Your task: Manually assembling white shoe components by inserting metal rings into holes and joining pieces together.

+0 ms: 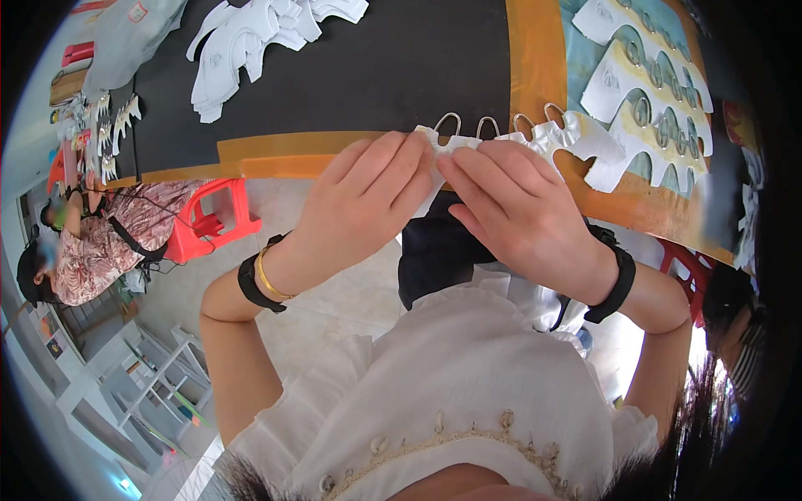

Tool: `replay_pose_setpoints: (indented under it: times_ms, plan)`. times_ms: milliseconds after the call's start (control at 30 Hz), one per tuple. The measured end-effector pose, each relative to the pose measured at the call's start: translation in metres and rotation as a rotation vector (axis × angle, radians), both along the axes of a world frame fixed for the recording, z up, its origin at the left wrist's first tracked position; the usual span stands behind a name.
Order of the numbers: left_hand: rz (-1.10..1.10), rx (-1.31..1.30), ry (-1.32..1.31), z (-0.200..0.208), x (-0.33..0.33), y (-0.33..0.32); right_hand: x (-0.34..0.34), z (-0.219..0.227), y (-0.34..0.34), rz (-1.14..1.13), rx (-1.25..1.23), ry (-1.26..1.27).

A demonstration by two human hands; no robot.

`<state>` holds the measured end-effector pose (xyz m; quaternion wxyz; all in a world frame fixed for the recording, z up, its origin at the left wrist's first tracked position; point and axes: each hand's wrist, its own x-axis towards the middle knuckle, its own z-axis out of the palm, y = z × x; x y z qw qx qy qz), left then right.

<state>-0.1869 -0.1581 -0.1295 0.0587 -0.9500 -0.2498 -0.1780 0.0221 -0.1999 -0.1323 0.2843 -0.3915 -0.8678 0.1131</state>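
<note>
At the table's near edge, a white scalloped strip [595, 140] with several wire loops [449, 124] along its far side is in both my hands. My left hand [368, 185] pinches the strip near its left end, fingers bent together. Close beside it, my right hand [522, 200] grips the same strip, thumb and fingers closed. The fingertips nearly meet, and they hide the part of the strip between them. The strip's right end reaches toward similar white scalloped pieces [618, 79] fitted with metal rings, which lie on a blue surface.
Loose white cutouts [242, 46] are piled on the black tabletop [401, 67], which has orange-brown tape [276, 156] along its edge. A grey-white bag [129, 42] lies at the far left. A seated person [125, 234] is beside a red stool [219, 219] on the left.
</note>
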Motion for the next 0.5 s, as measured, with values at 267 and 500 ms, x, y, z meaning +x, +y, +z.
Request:
replay_pose_setpoints:
  times_ms: [267,500]
  plan:
    - [0.019,0.097,-0.004,0.000,0.003,-0.003,-0.013,-0.002,-0.006,-0.038,0.143,-0.158]
    - [0.031,-0.208,-0.061,0.006,-0.002,-0.001,-0.006,-0.011,-0.010,-0.061,0.247,-0.106]
